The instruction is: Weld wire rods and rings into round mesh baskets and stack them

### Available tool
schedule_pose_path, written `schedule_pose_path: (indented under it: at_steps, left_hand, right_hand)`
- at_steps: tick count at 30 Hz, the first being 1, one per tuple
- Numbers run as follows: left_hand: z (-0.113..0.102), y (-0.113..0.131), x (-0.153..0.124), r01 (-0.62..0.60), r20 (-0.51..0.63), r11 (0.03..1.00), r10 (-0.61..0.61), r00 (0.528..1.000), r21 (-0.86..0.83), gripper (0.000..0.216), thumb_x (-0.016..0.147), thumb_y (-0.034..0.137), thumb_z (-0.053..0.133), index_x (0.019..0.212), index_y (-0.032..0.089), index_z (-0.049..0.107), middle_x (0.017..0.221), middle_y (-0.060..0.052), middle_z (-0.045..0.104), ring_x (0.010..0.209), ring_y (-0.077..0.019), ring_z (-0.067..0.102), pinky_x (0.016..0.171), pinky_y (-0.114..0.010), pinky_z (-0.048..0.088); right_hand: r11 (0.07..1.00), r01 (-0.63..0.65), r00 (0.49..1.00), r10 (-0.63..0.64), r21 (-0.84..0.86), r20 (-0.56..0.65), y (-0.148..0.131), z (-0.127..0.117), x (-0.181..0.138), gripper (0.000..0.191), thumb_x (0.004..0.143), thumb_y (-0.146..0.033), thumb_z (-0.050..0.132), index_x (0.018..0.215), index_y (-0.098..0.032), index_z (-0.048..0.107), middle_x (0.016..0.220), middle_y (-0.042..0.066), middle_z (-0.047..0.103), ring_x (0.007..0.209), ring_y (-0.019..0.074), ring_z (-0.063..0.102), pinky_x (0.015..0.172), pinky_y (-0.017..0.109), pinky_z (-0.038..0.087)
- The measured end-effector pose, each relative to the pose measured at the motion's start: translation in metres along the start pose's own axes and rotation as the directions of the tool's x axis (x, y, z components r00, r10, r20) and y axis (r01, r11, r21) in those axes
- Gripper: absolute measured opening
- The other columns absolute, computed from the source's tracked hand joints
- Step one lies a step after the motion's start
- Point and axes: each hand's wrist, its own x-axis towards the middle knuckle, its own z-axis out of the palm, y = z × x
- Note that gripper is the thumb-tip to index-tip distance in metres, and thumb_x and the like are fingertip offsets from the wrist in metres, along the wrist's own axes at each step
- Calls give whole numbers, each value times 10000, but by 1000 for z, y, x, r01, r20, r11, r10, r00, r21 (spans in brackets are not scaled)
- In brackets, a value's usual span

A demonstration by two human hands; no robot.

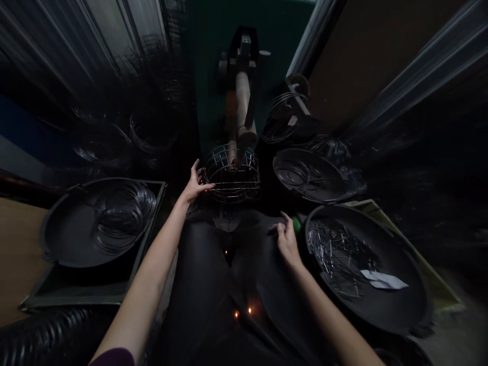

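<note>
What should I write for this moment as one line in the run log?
left hand: touches wire basket frame | right hand: on dark lap, beside green object | nearby: black round tray of metal rods

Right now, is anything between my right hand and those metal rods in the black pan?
Yes: the raised rim of the black pan stands between your right hand and the metal rods lying inside it. A small green object sits beside the hand, not across the way.
</note>
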Motion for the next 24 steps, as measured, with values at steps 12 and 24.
schedule_pose_path:
  at_steps: [12, 24]
  left_hand:
    - [2, 46, -61, -278, -16, 893, 303, 953, 354, 1082, 524, 467, 831, 1364, 286, 174, 1275, -98, 424, 1191, -233, 473, 1056, -418, 390]
    - [48, 88, -71, -464, 327, 518, 338, 883, 718, 631, 563, 340, 805, 1129, 238, 545, 1307, -116, 401, 1220, -327, 376, 1054, -502, 339]
  right_hand:
    - [938, 210, 969, -163, -277, 183, 31, -54, -38, 318, 809, -373, 489, 1072, -335, 664, 1200, 58, 634, 1106, 288, 609, 933, 487, 521]
    - [991, 94, 787, -13, -98, 617, -145, 21, 42, 326, 724, -476, 688, 787, -157, 691, 586, -8, 615, 435, 84, 487, 443, 220, 371]
